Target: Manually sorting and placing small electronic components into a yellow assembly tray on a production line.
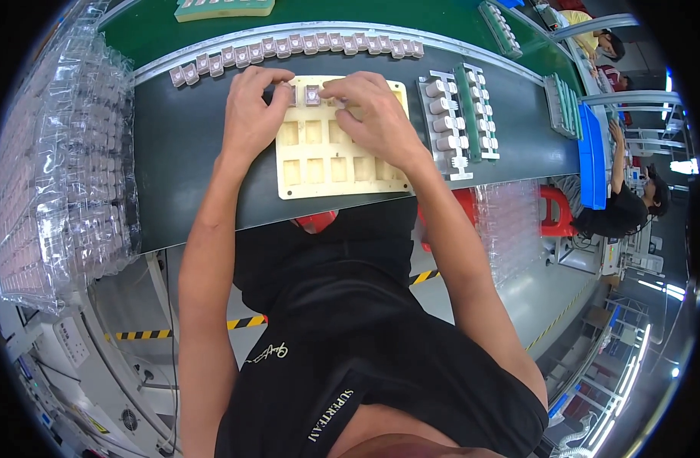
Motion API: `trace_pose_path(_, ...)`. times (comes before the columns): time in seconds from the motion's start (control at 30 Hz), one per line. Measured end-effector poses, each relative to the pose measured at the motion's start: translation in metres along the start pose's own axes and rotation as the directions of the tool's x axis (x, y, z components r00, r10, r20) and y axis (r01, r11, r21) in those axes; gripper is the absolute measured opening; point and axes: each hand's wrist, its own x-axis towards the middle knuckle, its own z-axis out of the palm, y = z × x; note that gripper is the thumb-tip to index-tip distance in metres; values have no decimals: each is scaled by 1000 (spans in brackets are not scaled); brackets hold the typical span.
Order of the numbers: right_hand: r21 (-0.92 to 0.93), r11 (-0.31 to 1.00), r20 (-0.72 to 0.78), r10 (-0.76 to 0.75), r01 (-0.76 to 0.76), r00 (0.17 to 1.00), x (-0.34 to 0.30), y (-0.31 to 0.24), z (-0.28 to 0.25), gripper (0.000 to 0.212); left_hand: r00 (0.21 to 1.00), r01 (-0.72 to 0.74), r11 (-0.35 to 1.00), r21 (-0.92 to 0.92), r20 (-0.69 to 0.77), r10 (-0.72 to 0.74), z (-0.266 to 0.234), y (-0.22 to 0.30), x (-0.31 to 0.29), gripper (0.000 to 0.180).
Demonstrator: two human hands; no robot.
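Observation:
A cream tray (342, 169) with rows of square pockets lies in front of me on the dark bench. In its far row sits a small clear, pinkish square part (312, 95). My left hand (252, 111) is at the tray's far left corner, thumb and forefinger closed around another such part, mostly hidden by the fingers. My right hand (376, 118) reaches over the tray's right half. Its fingers are bent together just right of the visible part, and what they hold, if anything, is hidden. The pockets in the nearer rows show bare.
A line of similar small parts (277, 47) stands along the metal rail beyond the tray. On the right are racks of white cylinders (444, 122) and a blue bin (592, 156). Stacked clear plastic trays (67, 175) rise at the left. Co-workers (624, 198) sit far right.

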Motion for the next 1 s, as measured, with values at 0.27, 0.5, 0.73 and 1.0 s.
trace_pose_path(0.27,-44,978,-78,200,-204,977,-3,0,-12,30,1000,-23,1000,-3,-11,23,0,-2,-1,18)
trace_pose_path(0.5,-64,988,-5,140,-140,990,3,-4,-5,28,1000,-17,1000,2,-6,17,0,-2,-1,18)
trace_pose_path(0.73,-90,992,42,92,-87,995,15,-6,-10,27,1000,-16,1000,-4,-3,16,0,0,-1,18)
trace_pose_path(1.0,-60,994,9,90,-89,996,24,0,-1,27,1000,-14,1000,15,0,14,-1,-2,-1,20)
